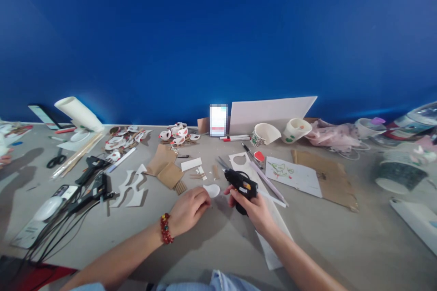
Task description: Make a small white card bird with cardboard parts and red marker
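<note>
Your pale-blue clothing (227,282) lies nearest; beyond, your left hand (189,211) pinches a small, white, rounded piece (213,190), and your right hand (253,209) wraps a black, yellow-marked glue gun (238,179) near it, over the grey table (324,245).

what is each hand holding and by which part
The right hand grips a glue gun by its handle; the left hand seems to pinch a white piece by its edge.

Here's the right hand (252,207), its grip wrapped round a black glue gun (239,182), while the left hand (189,209) pinches a small white piece (213,190) over the grey counter (324,245)! Beyond them, red-and-white cutouts (180,132) sit bunched, a lit screen (218,120) stands before the blue wall (218,32), and paper cups (294,132) line up rightward.
</note>
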A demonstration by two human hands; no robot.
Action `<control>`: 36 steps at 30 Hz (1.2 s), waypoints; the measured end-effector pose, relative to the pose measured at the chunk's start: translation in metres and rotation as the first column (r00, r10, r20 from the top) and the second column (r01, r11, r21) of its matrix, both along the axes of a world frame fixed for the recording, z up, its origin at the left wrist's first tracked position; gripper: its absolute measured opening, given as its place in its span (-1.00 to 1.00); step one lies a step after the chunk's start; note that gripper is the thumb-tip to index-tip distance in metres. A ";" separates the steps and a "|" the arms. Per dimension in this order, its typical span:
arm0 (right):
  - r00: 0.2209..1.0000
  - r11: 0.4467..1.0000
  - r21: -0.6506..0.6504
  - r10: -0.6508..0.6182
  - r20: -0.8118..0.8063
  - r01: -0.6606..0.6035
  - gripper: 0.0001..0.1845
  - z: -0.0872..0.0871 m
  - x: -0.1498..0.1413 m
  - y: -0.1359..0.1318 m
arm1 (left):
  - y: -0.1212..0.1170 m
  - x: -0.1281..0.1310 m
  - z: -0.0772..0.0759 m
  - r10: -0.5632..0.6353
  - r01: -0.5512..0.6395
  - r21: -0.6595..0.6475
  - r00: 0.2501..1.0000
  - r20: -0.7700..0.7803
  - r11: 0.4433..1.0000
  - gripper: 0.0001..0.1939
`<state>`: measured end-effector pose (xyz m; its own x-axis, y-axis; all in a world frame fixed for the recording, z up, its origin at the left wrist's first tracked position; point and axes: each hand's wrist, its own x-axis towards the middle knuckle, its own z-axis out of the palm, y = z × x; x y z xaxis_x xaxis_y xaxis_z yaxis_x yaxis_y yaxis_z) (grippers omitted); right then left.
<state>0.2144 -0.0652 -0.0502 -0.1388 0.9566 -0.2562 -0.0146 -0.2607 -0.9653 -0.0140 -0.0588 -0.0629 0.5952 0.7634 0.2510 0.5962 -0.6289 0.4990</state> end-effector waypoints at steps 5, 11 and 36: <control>0.992 0.994 0.020 0.105 -0.066 -0.104 -0.67 -0.003 -0.003 -0.005 | 0.000 -0.003 0.016 -0.225 0.140 0.479 0.967 0.124 0.866 -0.85; 0.958 0.979 0.033 0.202 -0.204 -0.199 -0.73 0.002 -0.008 -0.011 | 0.006 0.006 0.028 -0.304 0.190 0.637 0.950 0.075 0.747 -0.85; 0.952 0.992 -0.093 0.049 -0.302 -0.081 -0.65 0.008 -0.011 -0.012 | -0.011 0.035 0.011 0.151 0.038 -0.296 0.793 0.590 0.955 -0.90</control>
<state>0.2034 -0.0775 -0.0425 -0.2849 0.9137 -0.2899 -0.2778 -0.3681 -0.8873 0.0206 -0.0699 -0.0520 0.3487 0.8831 0.3140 0.1459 -0.3821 0.9125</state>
